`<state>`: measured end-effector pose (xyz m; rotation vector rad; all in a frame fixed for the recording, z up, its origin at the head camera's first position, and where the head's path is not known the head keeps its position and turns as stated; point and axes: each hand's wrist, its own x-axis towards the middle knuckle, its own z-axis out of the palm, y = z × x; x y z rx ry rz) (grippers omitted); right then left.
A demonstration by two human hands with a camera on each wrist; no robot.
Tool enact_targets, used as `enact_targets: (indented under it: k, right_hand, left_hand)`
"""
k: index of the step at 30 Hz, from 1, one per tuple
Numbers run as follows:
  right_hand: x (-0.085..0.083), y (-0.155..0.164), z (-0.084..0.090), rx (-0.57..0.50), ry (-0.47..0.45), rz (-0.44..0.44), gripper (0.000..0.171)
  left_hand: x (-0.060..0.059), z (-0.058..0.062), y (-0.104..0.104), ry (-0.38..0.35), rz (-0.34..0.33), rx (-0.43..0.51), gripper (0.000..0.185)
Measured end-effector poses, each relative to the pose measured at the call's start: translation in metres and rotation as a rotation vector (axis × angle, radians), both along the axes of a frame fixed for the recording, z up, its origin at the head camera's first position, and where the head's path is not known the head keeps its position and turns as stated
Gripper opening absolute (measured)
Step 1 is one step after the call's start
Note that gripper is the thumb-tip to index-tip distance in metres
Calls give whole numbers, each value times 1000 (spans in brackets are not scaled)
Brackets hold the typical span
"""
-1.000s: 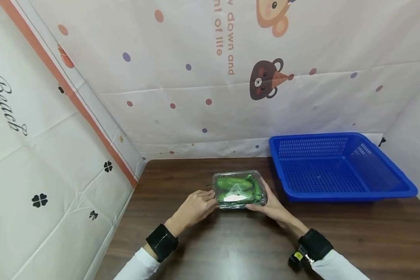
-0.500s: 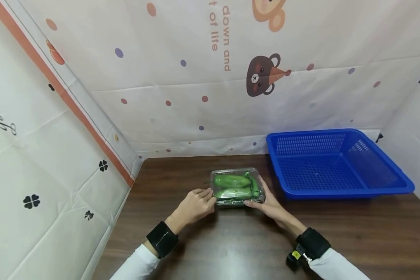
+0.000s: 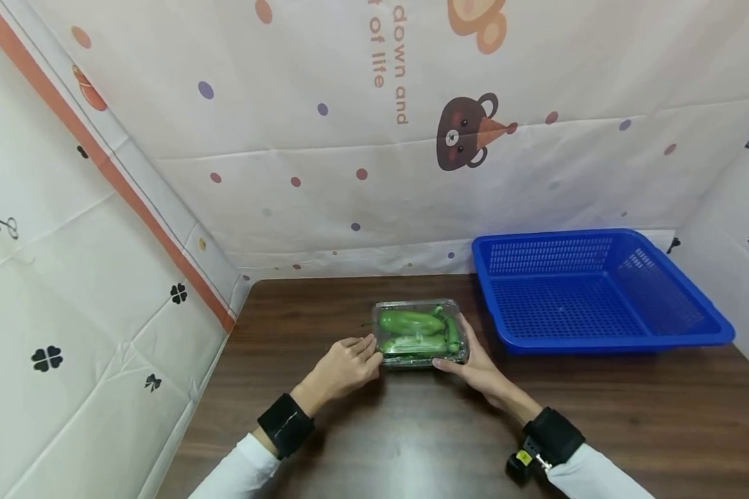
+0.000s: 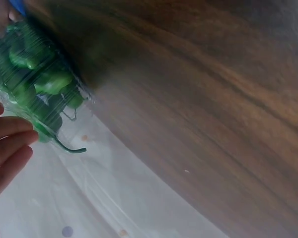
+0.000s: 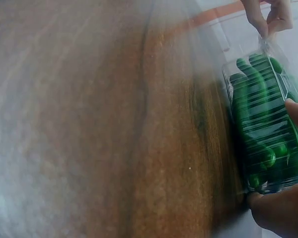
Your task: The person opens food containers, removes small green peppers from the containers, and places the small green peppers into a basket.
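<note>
A clear plastic clamshell box [image 3: 417,304] packed with green chili peppers [image 3: 410,322] is held between both hands over the table. At its left front corner my left hand [image 3: 340,369] pinches the plastic edge between thumb and fingers, as the right wrist view also shows. My right hand [image 3: 482,373] grips the opposite end, thumb on the front side and fingers around the right side. One curved green stem [image 4: 69,148] pokes out of the box beside the left fingertips [image 4: 27,136]. Part of the right hand's fingers is hidden behind the box.
To the right of the box stands a blue perforated plastic basket [image 3: 605,342] with nothing in it. Beneath everything is a dark wooden table [image 3: 406,430]. Printed cloth walls [image 3: 324,208] close off the back and both sides.
The bright glare on the box top has faded, and the head view has shifted slightly. Both hands keep their hold on the box in nearly the same place.
</note>
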<state>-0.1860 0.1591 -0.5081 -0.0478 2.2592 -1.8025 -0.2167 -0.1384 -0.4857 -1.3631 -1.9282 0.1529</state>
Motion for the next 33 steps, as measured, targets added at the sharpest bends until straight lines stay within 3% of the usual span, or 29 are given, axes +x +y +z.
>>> enact_targets:
  k: [6,11,14,18,21,23,25,27,28,31,33]
  right_hand:
    - [3,-3,1,-16,-6,-12,120]
    - [6,-8,0,-43,8,-32,119]
    - [8,-10,0,-57,20,-43,119]
    - [7,-9,0,-71,34,-60,119]
    - [7,-8,-1,-69,33,-66,120]
    - [8,-8,-1,-68,29,-68,121]
    - [8,-8,0,-61,20,-65,122]
    - [7,-8,0,-53,21,-66,122]
    - [7,-8,1,-47,21,-67,122]
    - [6,-7,3,13,21,-61,123]
    - [5,-6,4,95,41,-59,126]
  left_hand:
    - [0,-2,-2,10,-22,-3,38]
    - [-1,-3,-4,16,-44,4,22]
    - [-2,3,-3,0,-83,43,17]
    - [-8,20,-2,-30,-105,86,11]
    - [-11,29,-3,-36,-96,88,9]
    - [-13,28,-3,-57,-74,117,9]
    - [-12,25,-3,-101,-12,154,16]
    - [-8,19,-1,-233,87,197,34]
    - [-6,17,-1,-344,141,223,47]
    - [5,10,-1,-772,283,336,83]
    - [11,8,-1,-1040,342,462,96]
